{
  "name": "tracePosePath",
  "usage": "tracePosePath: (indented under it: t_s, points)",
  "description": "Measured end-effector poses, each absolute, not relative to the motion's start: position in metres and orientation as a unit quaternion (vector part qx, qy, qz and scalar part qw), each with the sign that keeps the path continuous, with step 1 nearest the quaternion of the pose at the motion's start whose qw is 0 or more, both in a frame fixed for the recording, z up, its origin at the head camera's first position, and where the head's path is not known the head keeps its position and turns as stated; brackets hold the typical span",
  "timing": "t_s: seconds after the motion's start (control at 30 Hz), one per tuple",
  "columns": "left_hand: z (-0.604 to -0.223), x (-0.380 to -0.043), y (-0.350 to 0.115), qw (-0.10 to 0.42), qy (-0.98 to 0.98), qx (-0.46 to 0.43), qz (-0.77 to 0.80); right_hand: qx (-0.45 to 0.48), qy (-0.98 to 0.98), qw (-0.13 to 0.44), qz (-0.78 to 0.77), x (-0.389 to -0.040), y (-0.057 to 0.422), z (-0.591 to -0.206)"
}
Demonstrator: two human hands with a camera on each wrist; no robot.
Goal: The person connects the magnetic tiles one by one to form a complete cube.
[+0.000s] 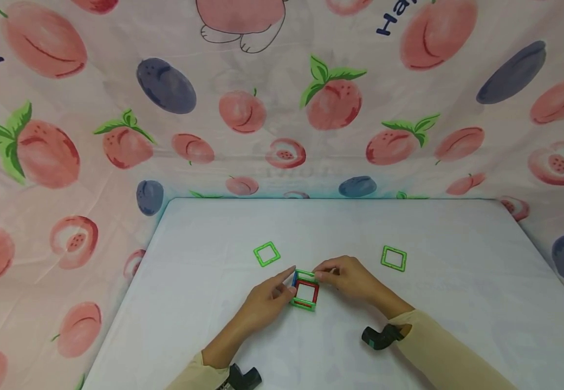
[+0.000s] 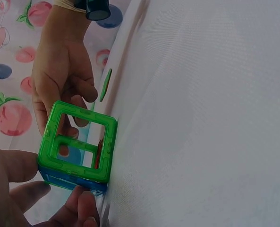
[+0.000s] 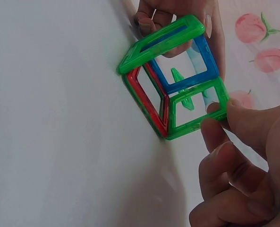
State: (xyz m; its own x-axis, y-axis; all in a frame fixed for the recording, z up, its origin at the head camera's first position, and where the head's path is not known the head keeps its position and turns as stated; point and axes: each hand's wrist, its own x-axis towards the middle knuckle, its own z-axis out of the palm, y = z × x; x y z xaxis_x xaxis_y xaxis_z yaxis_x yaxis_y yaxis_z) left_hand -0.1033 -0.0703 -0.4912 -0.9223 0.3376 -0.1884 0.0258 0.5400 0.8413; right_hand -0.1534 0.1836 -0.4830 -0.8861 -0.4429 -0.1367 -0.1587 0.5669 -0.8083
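Observation:
A small box of square magnetic tile frames stands on the table, with green tiles at its near and far sides. A blue tile forms the left side and a red tile lies at the bottom. The top and right side are uncovered. My left hand holds the box by its blue side, index finger reaching to the far corner. My right hand pinches the far green tile by its upper corner between thumb and index finger.
Two loose green square tiles lie flat on the white table: one tile behind the box, another tile to the right beyond my right hand. A fruit-patterned cloth hangs behind the table's far edge.

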Motion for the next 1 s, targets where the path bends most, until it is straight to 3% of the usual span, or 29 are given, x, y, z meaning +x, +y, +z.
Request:
tracePosePath:
  t_s: [0.6, 1.0]
  points:
    - [-0.4913, -0.1024, -0.07, 0.165, 0.862, 0.108, 0.467, -0.213, 0.882, 0.134, -0.398, -0.1596, 0.1821, -0.4821]
    - [-0.4863, -0.1, -0.0696, 0.162, 0.861, 0.117, 0.468, -0.204, 0.879, 0.162, -0.399, -0.1604, 0.1767, -0.4816]
